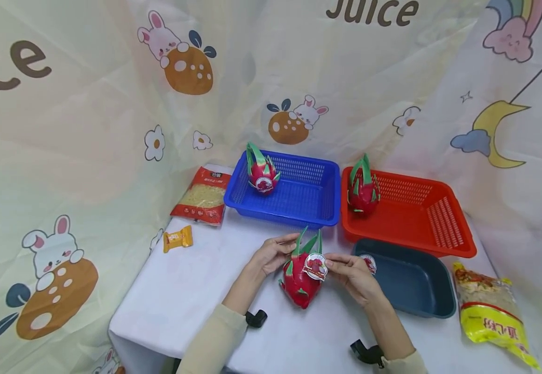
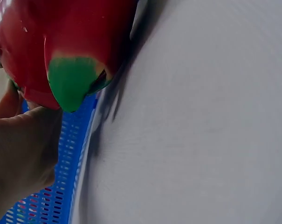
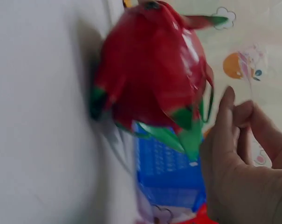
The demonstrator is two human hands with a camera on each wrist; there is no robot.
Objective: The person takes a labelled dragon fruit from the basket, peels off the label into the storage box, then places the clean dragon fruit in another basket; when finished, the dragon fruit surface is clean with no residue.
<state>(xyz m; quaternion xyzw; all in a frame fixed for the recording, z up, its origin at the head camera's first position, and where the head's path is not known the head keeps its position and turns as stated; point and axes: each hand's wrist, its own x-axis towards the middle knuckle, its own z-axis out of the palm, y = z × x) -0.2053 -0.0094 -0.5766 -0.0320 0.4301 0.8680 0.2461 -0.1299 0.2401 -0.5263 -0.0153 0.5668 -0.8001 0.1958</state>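
Observation:
A red dragon fruit with green leaf tips is tilted over the white table, crown toward the back. My left hand holds it at the crown's left side; in the left wrist view, that hand's fingers meet the fruit's skin. On its front right shows a round label with a fruit picture. My right hand pinches the label's right edge between thumb and forefinger. Beyond those fingers a second round label shows at the dark tray's left end, partly hidden by the hand.
Behind stand a blue basket and a red basket, each holding one dragon fruit. A dark blue tray is right of my right hand, beside a yellow food bag. A red food bag and an orange packet lie left.

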